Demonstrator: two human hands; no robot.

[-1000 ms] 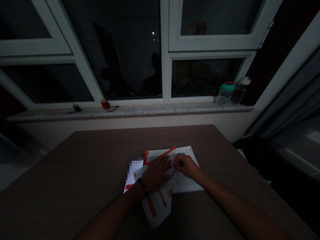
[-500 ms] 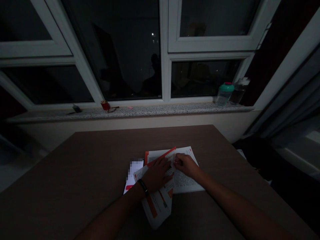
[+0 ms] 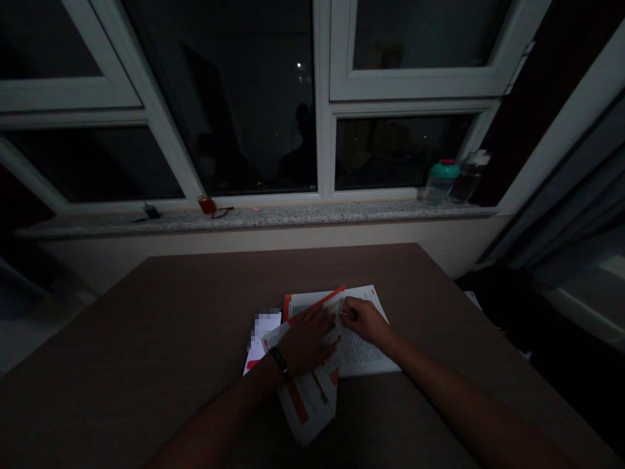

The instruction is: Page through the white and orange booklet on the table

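Observation:
A folded printed page point(image 3: 312, 417) with orange bands lies slantwise over a printed booklet point(image 3: 366, 358) on the table. My left hand point(image 3: 305, 342), with a dark band at its wrist, rests flat on the folded page, fingers stretched out. At the page's upper right edge, my right hand point(image 3: 364, 319) is closed, its fingertips pressed together on the edge; the exact grip is partly hidden. Left of the booklet is a phone point(image 3: 266, 326) with its screen lit, partly covered by the page.
The brown table point(image 3: 170, 326) reaches toward a speckled windowsill point(image 3: 303, 215). On the sill stand a teal-lidded bottle point(image 3: 441, 182), a clear bottle point(image 3: 467, 182) and a small red item point(image 3: 206, 205). A grey curtain point(image 3: 561, 195) hangs on the right.
Both hands and the folded page look almost unchanged. The view has shifted very slightly.

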